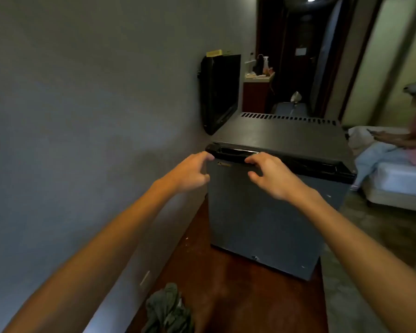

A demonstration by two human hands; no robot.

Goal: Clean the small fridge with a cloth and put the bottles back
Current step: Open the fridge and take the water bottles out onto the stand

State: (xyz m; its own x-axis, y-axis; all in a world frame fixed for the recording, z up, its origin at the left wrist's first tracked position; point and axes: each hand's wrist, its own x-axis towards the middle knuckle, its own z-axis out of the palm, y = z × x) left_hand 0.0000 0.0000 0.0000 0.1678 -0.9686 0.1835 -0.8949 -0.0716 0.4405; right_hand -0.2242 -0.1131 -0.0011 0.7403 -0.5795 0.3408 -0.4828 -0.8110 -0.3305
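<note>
While the fridge (269,212) stands shut on the far part of the wooden surface (226,284), both hands reach the black strip along the top of its door. The left hand (192,174) meets the door's left corner with its fingertips. The right hand (271,176) curls its fingers at the strip just to the right, thumb spread below. Whether either one grips, I cannot tell. A crumpled green cloth (168,311) lies near, apart from the fridge. A bed (394,181) stands at the right.

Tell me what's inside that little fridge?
Cannot be seen: the fridge is shut, its door hiding the inside. The left hand and right hand are at the door's top edge.
</note>
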